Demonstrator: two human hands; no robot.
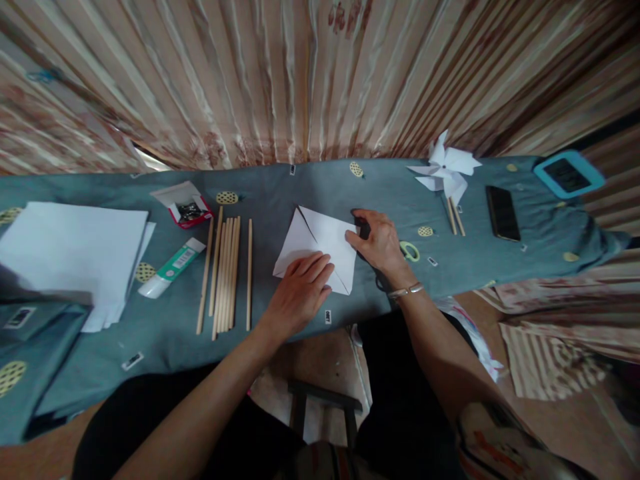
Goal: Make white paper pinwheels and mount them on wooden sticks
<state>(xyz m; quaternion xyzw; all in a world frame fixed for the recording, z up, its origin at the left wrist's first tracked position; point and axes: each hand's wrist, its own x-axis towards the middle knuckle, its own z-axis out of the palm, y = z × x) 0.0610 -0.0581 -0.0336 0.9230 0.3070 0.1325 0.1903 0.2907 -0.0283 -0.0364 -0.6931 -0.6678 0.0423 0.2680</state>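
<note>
White paper [333, 233] under L hand [303, 283], R hand [381, 241] @ edge.

The sheet [333, 235] is smooth, matt white paper with sharp creases; the stack [75, 250] and the pinwheel [453, 163] are matt paper too. The sticks [229, 273] are pale bare wood, smooth and unvarnished-looking. Matt, softly rumpled cloth [310, 183] covers the desk, while the pleated curtain [295, 80] is fabric with a faint sheen. The bracelet [406, 291] is polished, silvery metal. The phone [503, 213] has a dark, glossy face. The tablet's frame [546, 175] and the green loop [410, 251] look like smooth plastic. The box [197, 222] looks like thin card.
</note>
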